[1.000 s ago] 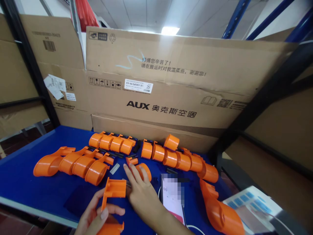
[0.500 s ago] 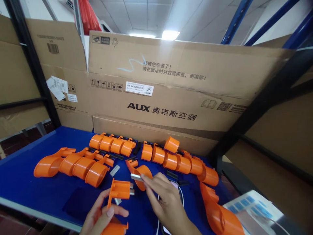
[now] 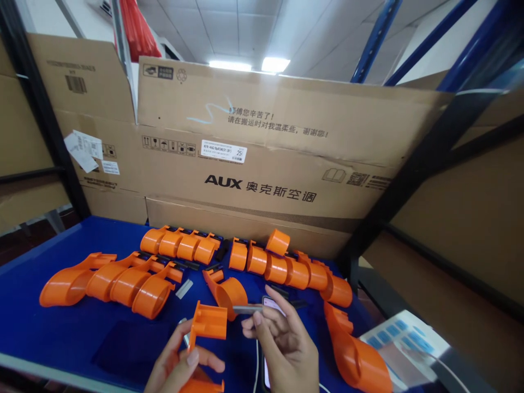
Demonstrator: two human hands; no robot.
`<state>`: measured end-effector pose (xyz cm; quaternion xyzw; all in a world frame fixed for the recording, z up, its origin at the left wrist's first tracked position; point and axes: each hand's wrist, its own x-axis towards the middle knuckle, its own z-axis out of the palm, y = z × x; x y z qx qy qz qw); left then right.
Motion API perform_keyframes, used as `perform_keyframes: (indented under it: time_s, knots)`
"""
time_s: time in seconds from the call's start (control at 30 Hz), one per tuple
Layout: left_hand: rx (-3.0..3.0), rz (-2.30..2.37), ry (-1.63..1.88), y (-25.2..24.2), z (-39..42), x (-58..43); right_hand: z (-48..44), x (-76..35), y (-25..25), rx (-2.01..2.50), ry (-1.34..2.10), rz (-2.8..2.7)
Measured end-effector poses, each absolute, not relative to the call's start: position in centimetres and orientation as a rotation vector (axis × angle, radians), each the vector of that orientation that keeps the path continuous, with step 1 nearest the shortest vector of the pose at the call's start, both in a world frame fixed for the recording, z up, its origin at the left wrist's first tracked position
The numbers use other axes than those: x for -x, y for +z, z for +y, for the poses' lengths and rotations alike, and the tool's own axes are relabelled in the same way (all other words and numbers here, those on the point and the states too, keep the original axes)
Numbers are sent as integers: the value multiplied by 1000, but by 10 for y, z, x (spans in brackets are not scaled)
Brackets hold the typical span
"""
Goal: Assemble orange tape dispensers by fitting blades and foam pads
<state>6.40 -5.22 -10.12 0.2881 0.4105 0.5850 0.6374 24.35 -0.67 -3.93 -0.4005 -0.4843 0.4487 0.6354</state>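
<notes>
An orange plastic part (image 3: pixel 210 322) is held upright in my left hand (image 3: pixel 178 363), its clip end up and its round end low at the bottom edge. My right hand (image 3: pixel 286 344), palm turned up, pinches a thin grey metal strip (image 3: pixel 244 309) between thumb and fingers. The strip points left, a little to the right of the part's clip end. Just behind the strip, another orange part (image 3: pixel 232 292) lies on the blue table (image 3: pixel 24 322). A phone (image 3: pixel 267 371) with a white cable is partly hidden by my right hand.
Orange parts stand in rows at the left (image 3: pixel 151 297), back left (image 3: pixel 188 246) and back right (image 3: pixel 276 268). One large orange part (image 3: pixel 360 363) lies at the right, beside a white box (image 3: pixel 405 344). A cardboard sheet (image 3: pixel 262 218) walls the back. Another metal strip (image 3: pixel 184 289) lies mid-table.
My right hand has turned palm up and moved slightly right, with the strip now level. Metal pieces that showed at the right of the held part's clip end no longer show there. The view has shifted.
</notes>
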Motion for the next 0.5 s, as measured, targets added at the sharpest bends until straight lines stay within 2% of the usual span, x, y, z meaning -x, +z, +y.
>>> perform_keyframes:
  time_s: [0.1, 0.33, 0.5]
  knots:
    - [-636, 915, 1343, -106, -53, -63, -12, -241, -45, 973, 942, -1071]
    - [-426, 753, 1345, -96, -55, -70, -26, -225, -76, 997, 502, -1335]
    - [-449, 722, 1298, -95, -54, -72, -30, -215, -90, 899, 573, -1418]
